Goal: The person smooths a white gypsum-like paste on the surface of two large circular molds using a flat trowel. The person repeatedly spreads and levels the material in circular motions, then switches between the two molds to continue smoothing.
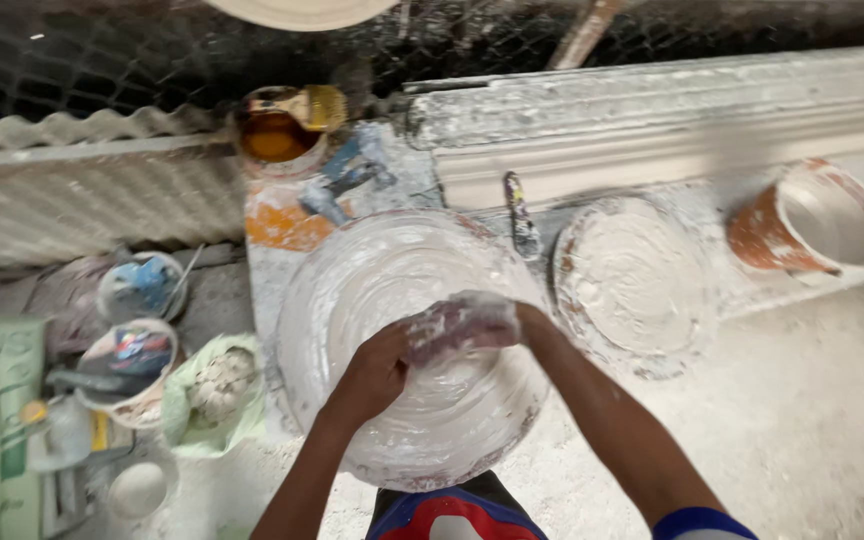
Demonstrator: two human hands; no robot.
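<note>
The round, white, plaster-smeared basin (402, 300) at frame centre opens upward; the left hand (377, 370) grips the plaster-caked right hand (462, 322), whose fingers are curled together.

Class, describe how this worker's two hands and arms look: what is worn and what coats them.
Both forearms are bare, no gloves. The right hand is caked in wet white plaster; the left hand is only lightly smeared. A blue sleeve edge shows at the right upper arm.

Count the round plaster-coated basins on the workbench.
2: the large white plaster-smeared round basin under both hands, and the smaller powder-filled round basin to its right. Others may lie outside the frame.
</note>
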